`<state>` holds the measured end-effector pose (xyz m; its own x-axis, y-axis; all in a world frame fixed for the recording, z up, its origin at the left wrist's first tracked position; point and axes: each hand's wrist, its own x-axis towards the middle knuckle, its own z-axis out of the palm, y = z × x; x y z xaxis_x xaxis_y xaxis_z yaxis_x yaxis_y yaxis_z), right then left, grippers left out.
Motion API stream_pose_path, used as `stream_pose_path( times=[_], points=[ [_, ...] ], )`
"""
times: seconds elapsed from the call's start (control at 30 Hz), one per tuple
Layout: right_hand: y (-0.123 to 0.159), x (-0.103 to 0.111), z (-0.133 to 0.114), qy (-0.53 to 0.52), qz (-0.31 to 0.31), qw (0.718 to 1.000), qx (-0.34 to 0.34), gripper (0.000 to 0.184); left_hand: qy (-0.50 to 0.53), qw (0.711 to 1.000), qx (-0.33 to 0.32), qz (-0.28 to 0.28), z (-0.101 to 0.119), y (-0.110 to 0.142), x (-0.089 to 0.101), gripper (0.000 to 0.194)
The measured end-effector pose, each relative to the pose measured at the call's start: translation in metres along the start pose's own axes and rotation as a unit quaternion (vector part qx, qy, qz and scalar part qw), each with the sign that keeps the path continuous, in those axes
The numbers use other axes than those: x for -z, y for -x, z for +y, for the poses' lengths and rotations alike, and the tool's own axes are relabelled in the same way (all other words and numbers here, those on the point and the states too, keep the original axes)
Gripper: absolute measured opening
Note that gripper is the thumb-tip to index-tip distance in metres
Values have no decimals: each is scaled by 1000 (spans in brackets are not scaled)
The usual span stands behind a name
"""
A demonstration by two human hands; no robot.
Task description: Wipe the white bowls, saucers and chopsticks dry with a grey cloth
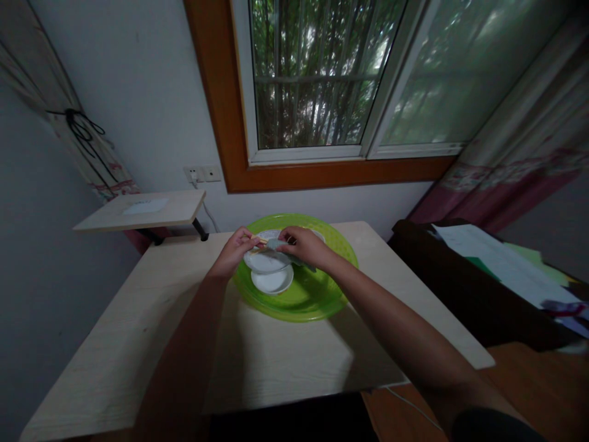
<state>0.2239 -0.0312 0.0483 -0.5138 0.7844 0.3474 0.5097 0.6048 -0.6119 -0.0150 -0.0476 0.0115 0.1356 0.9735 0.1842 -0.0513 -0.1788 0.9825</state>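
My left hand is closed on thin yellowish sticks that look like chopsticks. My right hand pinches a grey-green cloth around the other end of the sticks; part of the cloth hangs below the palm. Both hands are above a bright green plastic basin. Under them in the basin lie white dishes: a patterned bowl and a smaller plain dish in front of it. More white crockery behind is partly hidden by my hands.
The basin stands on a pale wooden table. A small raised shelf with a paper on it is at the left. Behind are a wall socket and a window. Papers lie on a dark surface at the right.
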Motion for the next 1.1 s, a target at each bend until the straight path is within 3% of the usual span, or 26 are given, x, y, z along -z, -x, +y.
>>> stream_pose_path(
  times=[0.17,0.33,0.47,0.63,0.9,1.1],
  points=[
    [-4,4,-3,34,-21,999,15,12,-2,1000,1,-19,3,0,-3,38],
    [-5,6,1,34,-30,999,28,14,-115,991,16,-69,7,1,-6,35],
    [-4,5,1,52,-26,998,31,15,-160,986,5,-49,6,-3,-6,31],
    [2,7,7,56,-19,998,22,18,-109,994,14,-13,0,-8,-3,26],
    [27,32,45,-23,6,998,-55,15,-55,998,14,42,-7,-8,1,28],
    [35,42,56,-56,-1,996,-73,17,-72,997,18,26,-6,-9,1,30]
  ],
)
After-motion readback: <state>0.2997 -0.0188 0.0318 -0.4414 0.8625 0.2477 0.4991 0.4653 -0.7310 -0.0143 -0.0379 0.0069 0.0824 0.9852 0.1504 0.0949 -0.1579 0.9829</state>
